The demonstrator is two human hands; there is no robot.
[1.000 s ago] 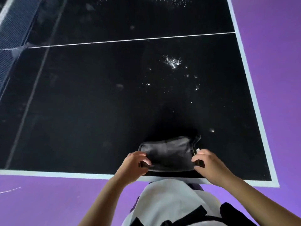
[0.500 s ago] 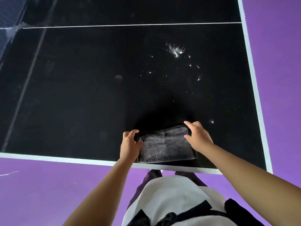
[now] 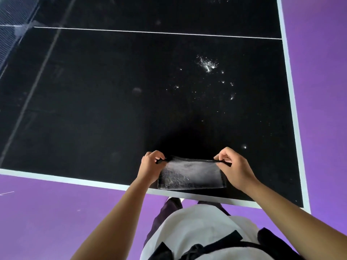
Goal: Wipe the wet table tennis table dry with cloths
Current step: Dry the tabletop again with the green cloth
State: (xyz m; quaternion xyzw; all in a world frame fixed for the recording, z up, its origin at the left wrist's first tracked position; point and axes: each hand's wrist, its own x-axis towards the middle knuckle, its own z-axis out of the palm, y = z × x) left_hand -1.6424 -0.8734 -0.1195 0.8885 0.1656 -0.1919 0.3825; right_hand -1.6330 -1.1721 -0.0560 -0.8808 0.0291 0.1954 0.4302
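Down near the end of the table, a dark grey rectangular terry cloth [image 3: 191, 177] sits with its long axis running left to right, parallel to the near white border line and just inside it. The left hand [image 3: 150, 167] pinches the cloth's far-left corner between curled fingers and thumb, and the right hand [image 3: 233, 170] pinches the far-right corner the same way. The far edge is pulled straight between them. Whether that edge is lifted clear of the surface cannot be told.

The black table tennis table [image 3: 93, 113] has white edge lines and a thin white centre line [image 3: 150, 32] crossing the view. A spray of bright water droplets [image 3: 207, 65] lies well beyond the cloth, toward the right side, with smaller specks scattered below it. A dark mesh net [image 3: 11, 17] shows at the upper left. The floor [image 3: 47, 212] is purple, and the person's white top [image 3: 197, 228] fills the bottom of the view.
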